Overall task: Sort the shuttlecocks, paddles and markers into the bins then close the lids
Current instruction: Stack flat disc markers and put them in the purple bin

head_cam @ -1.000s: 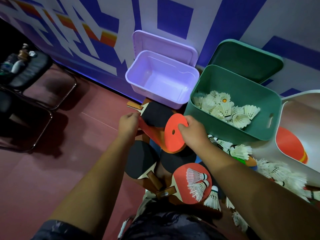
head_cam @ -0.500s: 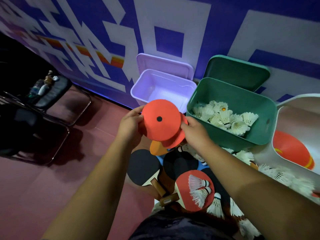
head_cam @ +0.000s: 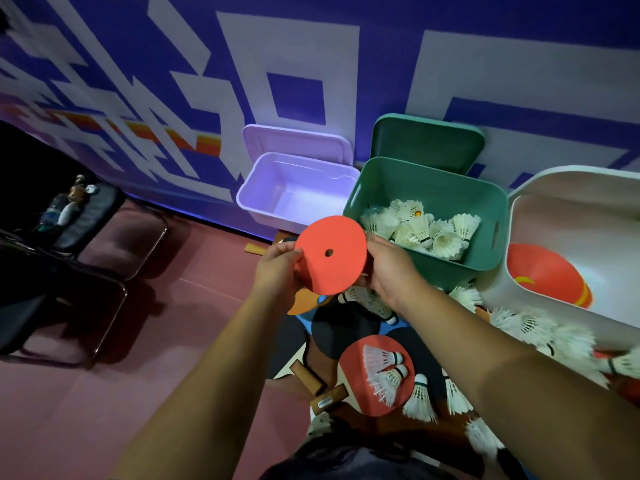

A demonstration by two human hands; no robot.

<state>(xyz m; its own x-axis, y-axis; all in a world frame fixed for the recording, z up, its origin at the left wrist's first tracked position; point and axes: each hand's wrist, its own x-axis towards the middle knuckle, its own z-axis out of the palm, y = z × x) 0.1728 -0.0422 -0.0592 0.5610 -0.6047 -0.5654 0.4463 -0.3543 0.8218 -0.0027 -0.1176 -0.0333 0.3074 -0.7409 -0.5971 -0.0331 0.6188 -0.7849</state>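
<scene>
Both hands hold up a red disc marker (head_cam: 332,254) with a small centre hole, above the pile. My left hand (head_cam: 277,271) grips its left edge and my right hand (head_cam: 391,271) grips its right edge. An orange marker (head_cam: 301,301) shows just under it. The open purple bin (head_cam: 298,194) behind is empty. Beside it the green bin (head_cam: 391,171) contains several white shuttlecocks (head_cam: 426,226). A white bin (head_cam: 568,299) at right holds red markers (head_cam: 543,271). Paddles (head_cam: 374,372) and loose shuttlecocks (head_cam: 384,372) lie on the floor below my arms.
The bins stand against a blue and white patterned wall, with the purple lid (head_cam: 298,143) and green lid (head_cam: 429,142) leaning on it. A dark folding chair (head_cam: 86,216) with bottles stands at left. Red floor (head_cam: 173,323) lies open between chair and pile.
Both hands lifted the red marker off the pile and turned it flat towards me. The view tilted up, showing more wall.
</scene>
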